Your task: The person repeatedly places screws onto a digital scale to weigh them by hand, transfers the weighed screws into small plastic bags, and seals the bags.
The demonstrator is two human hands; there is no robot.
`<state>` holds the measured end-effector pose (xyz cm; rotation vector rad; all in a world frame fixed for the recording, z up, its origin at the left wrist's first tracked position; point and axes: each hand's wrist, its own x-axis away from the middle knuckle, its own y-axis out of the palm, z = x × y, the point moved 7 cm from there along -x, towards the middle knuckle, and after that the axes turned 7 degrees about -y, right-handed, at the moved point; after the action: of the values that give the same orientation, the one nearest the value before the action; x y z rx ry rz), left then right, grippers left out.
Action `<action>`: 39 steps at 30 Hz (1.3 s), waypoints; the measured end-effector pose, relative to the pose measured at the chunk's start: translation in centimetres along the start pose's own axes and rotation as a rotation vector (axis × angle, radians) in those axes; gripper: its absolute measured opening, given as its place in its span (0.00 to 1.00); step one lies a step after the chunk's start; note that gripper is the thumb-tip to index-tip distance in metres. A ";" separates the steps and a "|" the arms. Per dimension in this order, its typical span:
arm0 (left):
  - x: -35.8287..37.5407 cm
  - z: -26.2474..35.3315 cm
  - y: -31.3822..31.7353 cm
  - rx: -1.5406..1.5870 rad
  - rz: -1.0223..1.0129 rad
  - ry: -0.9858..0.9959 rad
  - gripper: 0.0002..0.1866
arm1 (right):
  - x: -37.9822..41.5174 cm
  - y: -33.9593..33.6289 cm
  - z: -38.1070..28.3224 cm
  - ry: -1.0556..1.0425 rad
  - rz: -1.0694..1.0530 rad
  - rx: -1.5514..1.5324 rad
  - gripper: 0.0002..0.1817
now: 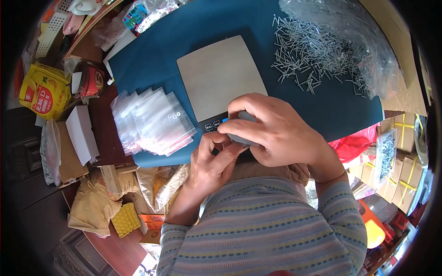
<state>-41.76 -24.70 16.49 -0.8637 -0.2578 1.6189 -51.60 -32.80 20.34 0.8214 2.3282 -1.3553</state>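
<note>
My right hand point(285, 131) is closed around a dark grey, rounded object point(247, 117), partly hidden by the fingers. Close beneath it, my left hand point(211, 161) has its fingers bent and pressed together; whatever they pinch is too covered to make out. Both hands meet at the near edge of a digital scale point(221, 76), whose plate is bare. Part of its display and buttons shows beside my fingers. To the left lies a fanned stack of clear zip bags point(152, 122). A heap of loose metal nails point(317, 50) spreads at the far right.
A large clear plastic bag point(375, 46) lies around the nails on the blue table cover point(152, 60). Cardboard boxes point(405, 170) and a red bag point(354, 145) are at the right. Left stand a yellow bag point(44, 92) and a white box point(82, 133).
</note>
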 end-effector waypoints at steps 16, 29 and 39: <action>-0.1 0.7 -2.5 0.008 0.103 -0.065 0.07 | 2.9 2.3 8.5 0.277 0.120 0.244 0.40; 0.3 0.6 -3.1 0.187 0.058 -0.110 0.03 | 2.7 -0.2 3.1 0.165 0.106 -0.323 0.03; 0.4 0.5 -2.8 0.177 0.026 -0.027 0.03 | 5.0 0.6 2.8 0.154 0.119 -0.341 0.07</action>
<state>-39.95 -23.46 18.38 -0.7131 -0.1206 1.6514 -55.17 -33.47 15.85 0.9634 2.4843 -0.8397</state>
